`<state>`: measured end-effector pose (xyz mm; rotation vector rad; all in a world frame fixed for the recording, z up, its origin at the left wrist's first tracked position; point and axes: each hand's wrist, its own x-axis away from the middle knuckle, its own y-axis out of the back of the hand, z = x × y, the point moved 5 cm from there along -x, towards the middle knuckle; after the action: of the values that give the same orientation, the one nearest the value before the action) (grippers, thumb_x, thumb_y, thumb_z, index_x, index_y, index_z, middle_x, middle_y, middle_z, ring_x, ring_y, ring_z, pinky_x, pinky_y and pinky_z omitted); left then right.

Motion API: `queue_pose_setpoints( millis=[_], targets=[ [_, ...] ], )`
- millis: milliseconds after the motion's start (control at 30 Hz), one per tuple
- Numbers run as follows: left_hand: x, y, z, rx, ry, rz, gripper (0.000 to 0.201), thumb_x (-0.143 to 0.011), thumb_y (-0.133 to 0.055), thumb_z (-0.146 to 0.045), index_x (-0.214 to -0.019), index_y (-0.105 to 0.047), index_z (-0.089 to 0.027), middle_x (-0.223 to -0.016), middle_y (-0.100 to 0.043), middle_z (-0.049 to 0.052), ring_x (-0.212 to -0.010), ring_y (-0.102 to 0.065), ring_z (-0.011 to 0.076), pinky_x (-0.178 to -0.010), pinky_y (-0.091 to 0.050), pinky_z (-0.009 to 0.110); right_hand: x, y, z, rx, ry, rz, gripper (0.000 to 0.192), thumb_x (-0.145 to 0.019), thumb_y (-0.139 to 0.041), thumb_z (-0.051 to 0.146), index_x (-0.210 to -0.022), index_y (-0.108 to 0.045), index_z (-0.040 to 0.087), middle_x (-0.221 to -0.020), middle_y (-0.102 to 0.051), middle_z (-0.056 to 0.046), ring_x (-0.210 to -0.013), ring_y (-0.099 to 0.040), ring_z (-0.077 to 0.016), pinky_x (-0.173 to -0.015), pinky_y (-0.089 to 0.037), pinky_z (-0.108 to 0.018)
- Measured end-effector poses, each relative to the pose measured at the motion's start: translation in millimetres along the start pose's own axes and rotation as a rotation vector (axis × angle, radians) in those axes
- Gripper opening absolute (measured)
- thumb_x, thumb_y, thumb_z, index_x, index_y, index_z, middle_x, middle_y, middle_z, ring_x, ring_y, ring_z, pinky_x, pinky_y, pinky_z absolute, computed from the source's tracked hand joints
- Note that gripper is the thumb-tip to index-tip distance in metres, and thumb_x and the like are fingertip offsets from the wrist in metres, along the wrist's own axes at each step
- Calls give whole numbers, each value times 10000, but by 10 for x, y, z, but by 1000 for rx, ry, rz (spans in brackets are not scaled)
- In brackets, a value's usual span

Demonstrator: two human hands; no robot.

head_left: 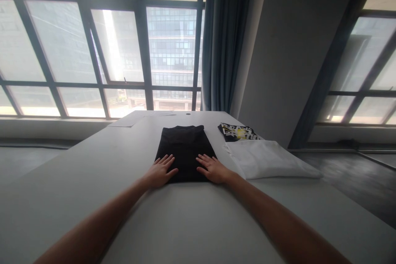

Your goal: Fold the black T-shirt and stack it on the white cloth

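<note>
- Tall windows (93, 45) and a blue-grey curtain (224, 37) stand behind a long white tabletop (93, 181).
- On the person's right lies a folded white garment (269, 159), with a black printed shirt (236, 132) just beyond it.
- At centre lies the folded black garment (185, 150), squared into a neat rectangle.
- Left hand (161, 171) and right hand (213, 169) lie flat on its near corners, fingers spread, each grip open and clamped on nothing.
- Judged from this, the fold is at the smoothing step; any further fold would call for pinching the near edge.
</note>
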<state>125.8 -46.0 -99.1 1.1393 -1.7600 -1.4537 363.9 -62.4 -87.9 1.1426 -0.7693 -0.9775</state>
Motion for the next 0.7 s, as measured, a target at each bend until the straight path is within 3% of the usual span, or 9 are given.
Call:
queue_pose_setpoints(
  millis=[67,167,300,400,500,700],
  targets=[
    [4,30,45,-22,69,2,812,-928,-289,-719,-1569,-338,-222,-1647,-213,61,-1537,-131,287,-1234,-137,475,11,0,-27,3,-36,15,665,-996,-338,582,-1573,-326,253,-1655,-207,-39,-1533,-155,-267,-1223,-150,-518],
    [-7,47,-45,-38,95,3,786,-944,-305,-673,-1561,-357,-190,-1646,-211,91,-1532,-136,335,-1223,-114,528,27,52,14,36,-43,-70,618,-997,-373,527,-1541,-402,235,-1627,-295,-70,-1512,-233,-271,-1214,-180,-508],
    [-154,-41,-504,7,-156,-13,710,-971,-293,-624,-1558,-362,-229,-1641,-245,71,-1533,-170,290,-1232,-87,520,30,99,134,60,50,-222,540,-995,-402,421,-1484,-492,211,-1570,-410,-101,-1473,-331,-242,-1215,-187,-468],
    [-382,-127,-691,30,-217,35,726,-976,-259,-639,-1570,-330,-228,-1640,-250,81,-1533,-177,277,-1232,-99,521,10,55,131,20,84,-193,563,-1002,-381,425,-1515,-445,202,-1600,-354,-92,-1499,-272,-235,-1223,-163,-477],
    [-622,-129,-522,17,-144,75,764,-965,-272,-659,-1572,-320,-198,-1647,-223,98,-1537,-157,273,-1233,-105,503,1,-21,46,-27,43,-86,598,-1008,-355,486,-1547,-389,228,-1629,-285,-73,-1521,-207,-254,-1222,-141,-517],
    [-792,8,225,-10,-15,30,784,-950,-297,-662,-1575,-310,-188,-1655,-180,89,-1544,-106,269,-1234,-101,461,19,25,-14,-17,6,-29,626,-992,-365,551,-1550,-383,268,-1639,-271,-50,-1515,-220,-277,-1213,-174,-516]
  ],
)
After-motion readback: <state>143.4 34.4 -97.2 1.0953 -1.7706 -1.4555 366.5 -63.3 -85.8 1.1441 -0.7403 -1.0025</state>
